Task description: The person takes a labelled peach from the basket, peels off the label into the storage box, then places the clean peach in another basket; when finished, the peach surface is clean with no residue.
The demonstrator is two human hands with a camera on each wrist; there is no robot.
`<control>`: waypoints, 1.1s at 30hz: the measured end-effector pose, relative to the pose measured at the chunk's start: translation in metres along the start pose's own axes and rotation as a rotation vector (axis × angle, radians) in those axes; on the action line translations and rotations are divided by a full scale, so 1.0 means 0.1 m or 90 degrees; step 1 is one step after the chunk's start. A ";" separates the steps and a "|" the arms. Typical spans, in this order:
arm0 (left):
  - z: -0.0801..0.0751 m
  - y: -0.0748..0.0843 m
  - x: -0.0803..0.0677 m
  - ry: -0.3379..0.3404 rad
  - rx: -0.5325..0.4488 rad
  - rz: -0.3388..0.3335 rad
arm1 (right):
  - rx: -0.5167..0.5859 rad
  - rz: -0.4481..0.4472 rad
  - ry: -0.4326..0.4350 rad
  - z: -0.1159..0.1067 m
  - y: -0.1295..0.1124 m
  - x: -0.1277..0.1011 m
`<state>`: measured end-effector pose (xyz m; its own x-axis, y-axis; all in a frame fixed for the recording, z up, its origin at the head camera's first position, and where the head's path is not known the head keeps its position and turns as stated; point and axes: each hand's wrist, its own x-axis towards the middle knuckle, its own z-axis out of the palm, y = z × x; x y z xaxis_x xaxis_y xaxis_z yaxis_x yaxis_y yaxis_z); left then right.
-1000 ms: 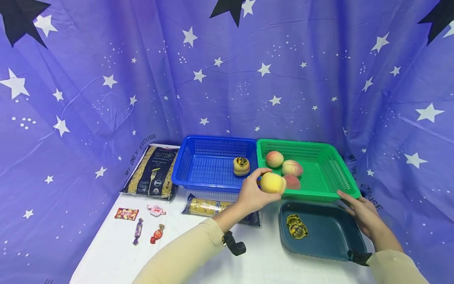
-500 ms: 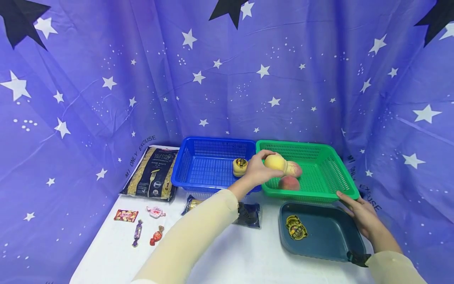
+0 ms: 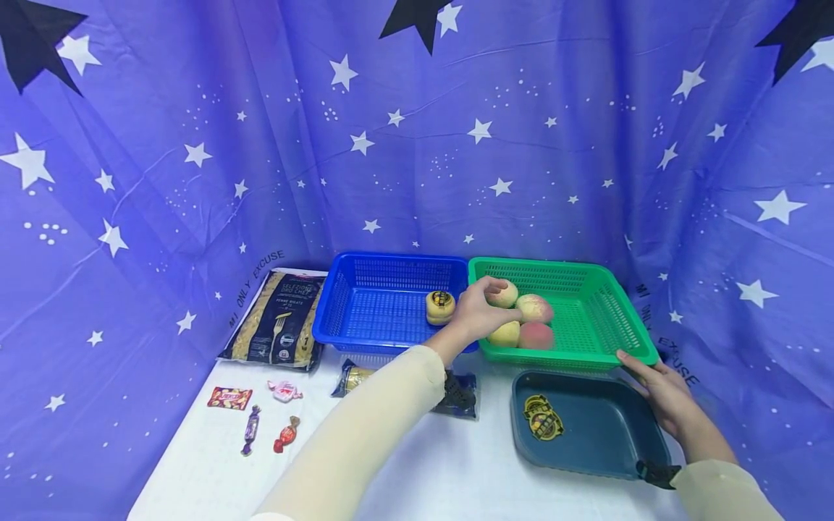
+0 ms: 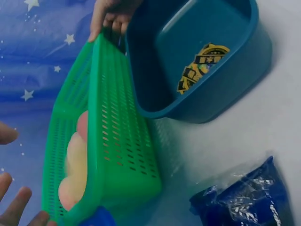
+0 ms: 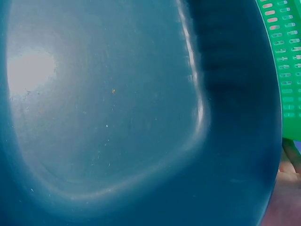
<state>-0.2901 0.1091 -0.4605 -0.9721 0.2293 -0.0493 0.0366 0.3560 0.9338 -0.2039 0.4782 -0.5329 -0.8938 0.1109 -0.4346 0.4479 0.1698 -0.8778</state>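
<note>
Over the left end of the green basket, my left hand has its fingers spread with nothing between them. Just under it a yellow peach lies in the basket beside a red peach. Two more peaches, a mottled pink one and a paler one, lie behind them. My right hand grips the basket's front right corner, thumb on the rim. In the left wrist view, the fingers of that hand curl around the corner.
A dark teal tub with black-and-gold labels stands before the green basket. The blue basket adjoins it, holding a yellow round item with a label. A penne bag, a partly hidden pasta packet and several wrapped sweets lie left.
My left hand has carried the yellow peach from above the front rim into the green basket and let it go at the front left. My right hand has stayed on the corner.
</note>
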 end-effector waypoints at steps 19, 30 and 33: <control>-0.22 -0.14 -0.16 0.054 -0.056 0.037 | -0.235 -0.103 0.155 0.13 -0.26 -0.20; -0.52 -0.20 -0.02 0.146 -0.078 -0.037 | -0.273 -0.266 0.314 0.98 -0.44 -0.55; -0.61 -0.27 0.06 0.151 -0.083 -0.084 | -0.251 -0.298 0.290 1.29 -0.44 -0.69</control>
<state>-0.3112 0.0455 -0.4642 -0.9940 -0.0343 -0.1041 -0.1094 0.2463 0.9630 -0.1653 0.3370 -0.4900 -0.9329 0.3197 0.1658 0.0768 0.6265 -0.7757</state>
